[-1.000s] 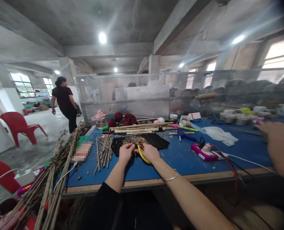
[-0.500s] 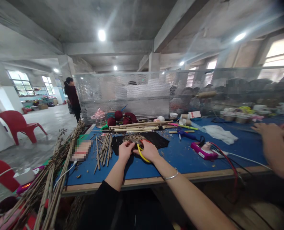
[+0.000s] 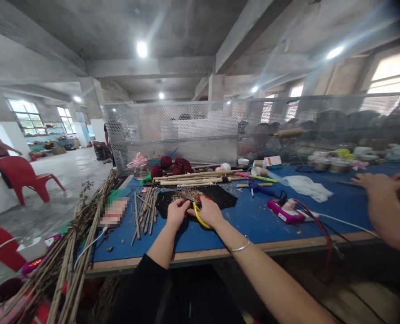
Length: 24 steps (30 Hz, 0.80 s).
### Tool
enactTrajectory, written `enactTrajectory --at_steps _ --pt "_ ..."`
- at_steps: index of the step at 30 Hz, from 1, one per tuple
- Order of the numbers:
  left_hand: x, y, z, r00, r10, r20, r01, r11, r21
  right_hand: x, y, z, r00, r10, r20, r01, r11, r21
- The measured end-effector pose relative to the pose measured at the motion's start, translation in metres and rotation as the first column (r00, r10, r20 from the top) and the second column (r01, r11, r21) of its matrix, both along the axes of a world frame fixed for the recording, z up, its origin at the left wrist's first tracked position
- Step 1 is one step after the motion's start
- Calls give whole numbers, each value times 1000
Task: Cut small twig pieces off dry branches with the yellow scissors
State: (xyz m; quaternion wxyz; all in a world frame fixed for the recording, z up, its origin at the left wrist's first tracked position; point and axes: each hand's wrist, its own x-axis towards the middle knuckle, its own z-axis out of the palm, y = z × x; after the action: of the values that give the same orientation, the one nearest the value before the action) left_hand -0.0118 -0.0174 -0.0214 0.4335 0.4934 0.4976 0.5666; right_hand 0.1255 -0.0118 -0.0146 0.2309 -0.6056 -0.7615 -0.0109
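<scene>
My right hand (image 3: 210, 211) is closed around a pair of scissors (image 3: 200, 218) with a yellow handle loop and a red part; the blades point up and left over a black cloth (image 3: 227, 196). Beside it, my left hand (image 3: 177, 213) has its fingers pinched together close to the blades. Whatever sits between those fingertips is too small to make out. Brown plant scraps (image 3: 183, 194) lie on the cloth just beyond both hands. To the left, several short cut stems (image 3: 147, 208) are spread on the blue tabletop (image 3: 193, 243).
Long dry stalks (image 3: 72, 256) lean against the table's left end. Behind the cloth are wooden sticks (image 3: 189, 182) and dark red yarn balls (image 3: 166, 162). At right are a purple power strip (image 3: 285, 212), cables, white plastic (image 3: 307, 188) and a co-worker's hands (image 3: 375, 186). A mesh screen (image 3: 146, 135) stands behind.
My hands and the scissors hold nearly the same place. The standing person in the background is now mostly behind the mesh screen, and another person has appeared at the far left edge.
</scene>
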Motion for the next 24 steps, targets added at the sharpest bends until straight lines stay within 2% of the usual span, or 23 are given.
enactTrajectory --at_steps 15,24 --pt "-1 6 -5 996 89 -25 -89 996 1 -2 -1 2 999 -42 33 45 996 -75" --pt "-1 6 -4 996 87 2 -87 995 -45 -1 -3 6 998 -53 32 57 986 -157"
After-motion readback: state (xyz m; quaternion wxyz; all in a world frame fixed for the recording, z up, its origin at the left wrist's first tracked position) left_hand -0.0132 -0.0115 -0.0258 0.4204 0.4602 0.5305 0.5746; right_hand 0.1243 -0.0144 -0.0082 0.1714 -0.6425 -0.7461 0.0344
